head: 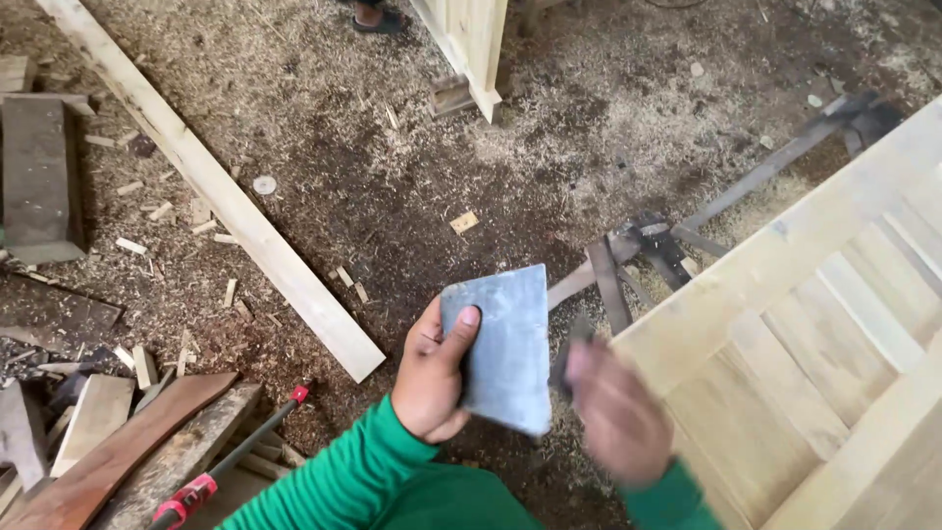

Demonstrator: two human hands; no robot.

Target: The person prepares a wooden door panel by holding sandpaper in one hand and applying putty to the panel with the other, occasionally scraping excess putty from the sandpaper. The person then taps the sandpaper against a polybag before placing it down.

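Observation:
My left hand (432, 378) grips a flat grey rectangular block (502, 344), thumb across its upper left corner, holding it upright over the sawdust floor. Beside the block's right edge is my right hand (613, 412), blurred by motion. It seems to pinch a small dark object (567, 355) against that edge. Both my sleeves are green. A pale slatted wooden panel (814, 324) lies just to the right of my right hand.
A long pale plank (211, 182) lies diagonally on the sawdust-covered floor. Wood offcuts and a red-handled clamp (211, 476) sit at the lower left. Dark metal bars (667, 245) lie beyond the panel. Another person's sandalled foot (375, 16) shows at the top beside a wooden frame (471, 49).

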